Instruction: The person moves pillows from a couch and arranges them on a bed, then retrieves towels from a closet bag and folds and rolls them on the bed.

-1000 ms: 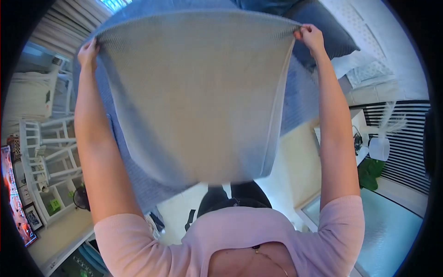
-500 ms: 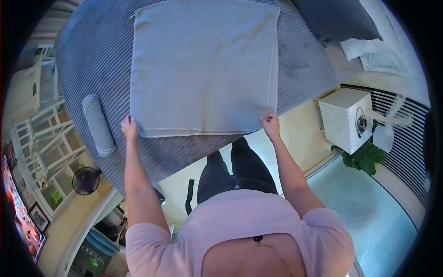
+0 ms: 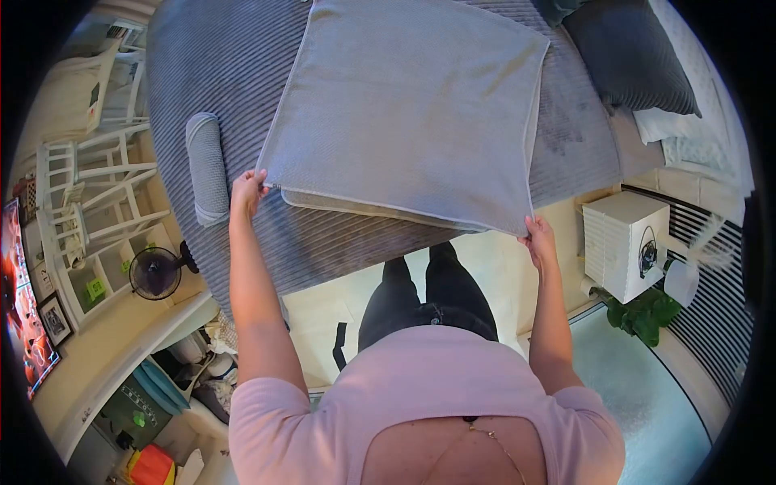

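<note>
Both the person's left hand (image 3: 247, 194) and right hand (image 3: 540, 242) pinch the near corners of a gray cloth (image 3: 412, 113) spread over a ribbed bedspread (image 3: 230, 56); left lies a rolled cloth (image 3: 208, 170), far right a dark pillow (image 3: 630, 58).

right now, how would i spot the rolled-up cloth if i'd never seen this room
Find the big bed with the ridged grey cover. On its left part, just left of the person's left hand, lies the rolled cloth. Unlike the flat cloth held by that hand and the right hand, it is a compact, pale grey cylinder.
</note>
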A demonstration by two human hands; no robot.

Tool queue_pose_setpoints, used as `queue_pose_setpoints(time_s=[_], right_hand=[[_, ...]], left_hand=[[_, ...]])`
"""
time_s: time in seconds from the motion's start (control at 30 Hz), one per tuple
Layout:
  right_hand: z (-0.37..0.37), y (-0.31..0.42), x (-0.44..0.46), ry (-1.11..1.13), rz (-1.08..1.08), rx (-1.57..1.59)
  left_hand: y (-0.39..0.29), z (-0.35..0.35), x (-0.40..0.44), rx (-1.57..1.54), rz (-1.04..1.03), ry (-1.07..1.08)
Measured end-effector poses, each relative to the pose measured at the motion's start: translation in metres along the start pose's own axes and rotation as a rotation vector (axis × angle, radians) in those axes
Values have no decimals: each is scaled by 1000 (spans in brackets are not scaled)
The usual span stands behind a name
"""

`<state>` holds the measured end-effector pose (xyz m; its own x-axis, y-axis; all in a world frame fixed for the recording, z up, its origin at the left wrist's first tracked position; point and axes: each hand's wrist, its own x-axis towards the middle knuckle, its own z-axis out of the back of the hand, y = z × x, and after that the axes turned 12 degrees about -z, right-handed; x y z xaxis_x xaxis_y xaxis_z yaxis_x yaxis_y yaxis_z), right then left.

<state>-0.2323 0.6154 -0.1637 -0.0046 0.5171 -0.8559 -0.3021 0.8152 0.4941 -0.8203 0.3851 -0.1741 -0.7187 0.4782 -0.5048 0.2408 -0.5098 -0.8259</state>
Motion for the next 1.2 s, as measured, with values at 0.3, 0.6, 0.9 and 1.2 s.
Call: queue_pose_setpoints(time_s=[0.3,0.6,0.9,1.2], right_hand=[[7,-86,63,-8,-179,50],[-8,-89,68,-12,-165,417],[8,-74,50,166,-168,630],[87,126,-101,241,464,505]], left_hand=[[96,-20,-8,287,87,-104],[63,-13,-14,58,166,40],[14,25,-17,-288,80,-133],[-163,54,-48,-740,-335,38]])
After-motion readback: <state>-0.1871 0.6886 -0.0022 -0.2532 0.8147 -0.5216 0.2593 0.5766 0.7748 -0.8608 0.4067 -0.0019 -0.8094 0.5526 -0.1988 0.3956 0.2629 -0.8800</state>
